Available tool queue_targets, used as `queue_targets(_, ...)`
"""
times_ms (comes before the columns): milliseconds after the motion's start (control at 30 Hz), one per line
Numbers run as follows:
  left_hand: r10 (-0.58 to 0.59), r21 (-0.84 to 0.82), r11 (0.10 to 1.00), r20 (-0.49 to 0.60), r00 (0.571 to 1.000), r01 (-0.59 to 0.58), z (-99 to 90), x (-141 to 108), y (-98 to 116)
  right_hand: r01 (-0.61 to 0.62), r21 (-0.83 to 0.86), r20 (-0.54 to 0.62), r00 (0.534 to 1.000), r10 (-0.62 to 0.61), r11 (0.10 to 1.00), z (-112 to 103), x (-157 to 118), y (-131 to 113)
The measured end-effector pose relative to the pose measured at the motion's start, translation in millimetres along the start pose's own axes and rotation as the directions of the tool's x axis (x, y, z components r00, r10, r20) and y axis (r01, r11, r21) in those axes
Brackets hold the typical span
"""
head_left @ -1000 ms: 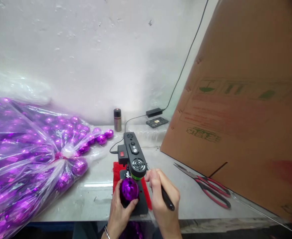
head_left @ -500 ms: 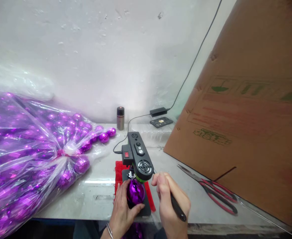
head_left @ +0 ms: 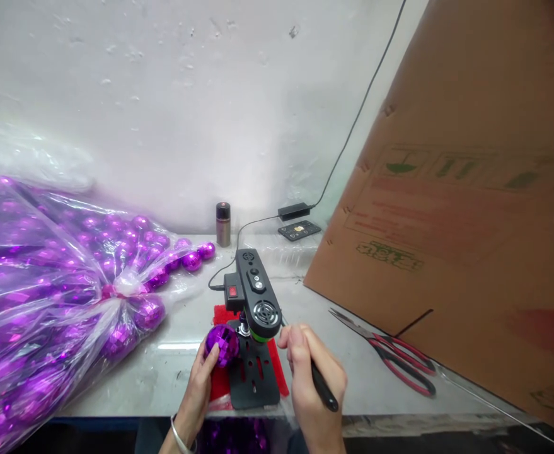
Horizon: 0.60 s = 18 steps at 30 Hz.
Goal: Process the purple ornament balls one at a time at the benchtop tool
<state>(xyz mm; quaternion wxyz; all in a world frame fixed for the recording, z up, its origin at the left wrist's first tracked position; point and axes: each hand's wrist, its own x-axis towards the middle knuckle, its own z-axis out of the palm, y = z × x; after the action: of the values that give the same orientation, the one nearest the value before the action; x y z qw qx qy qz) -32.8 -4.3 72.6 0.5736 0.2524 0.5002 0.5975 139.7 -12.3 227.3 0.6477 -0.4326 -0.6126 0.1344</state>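
Note:
A shiny purple faceted ball is in my left hand, left of the small black machine. My right hand is closed around a black handle at the machine's right side; a thin rod seems to link that handle to the machine. The machine has round vents, a red switch on its side and a green ring under its head. Its slotted black base plate lies bare on a red cloth.
A clear bag of purple balls fills the left. Behind stand a spray can, a power adapter and a phone. Red-handled scissors lie before a cardboard box at right. More purple balls show below the table edge.
My left hand has lifted the ball off the base plate and moved it left, baring the plate. My right hand still holds the handle. The whole view has shifted slightly.

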Motion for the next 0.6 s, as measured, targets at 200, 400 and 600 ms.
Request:
queue_targets(200,0.081,0.203,0.975,0.051,0.995,-0.090,5.1,-4.4,-2.5,0.011,-0.012,0.003,1.000,-0.011,1.000,-0.2,0.0,1.1)
queue_targets(400,0.224,0.562,0.787,0.121,0.967,-0.253,10.4,-5.1,-28.4,0.027,0.013,0.004,1.000,-0.027,1.000,1.0,-1.4,1.5)
queue_targets(600,0.430,0.693,0.557,0.233,0.872,-0.459,10.3,-4.0,-49.3,0.029,0.009,0.004,1.000,-0.029,1.000,-0.4,-2.1,2.6)
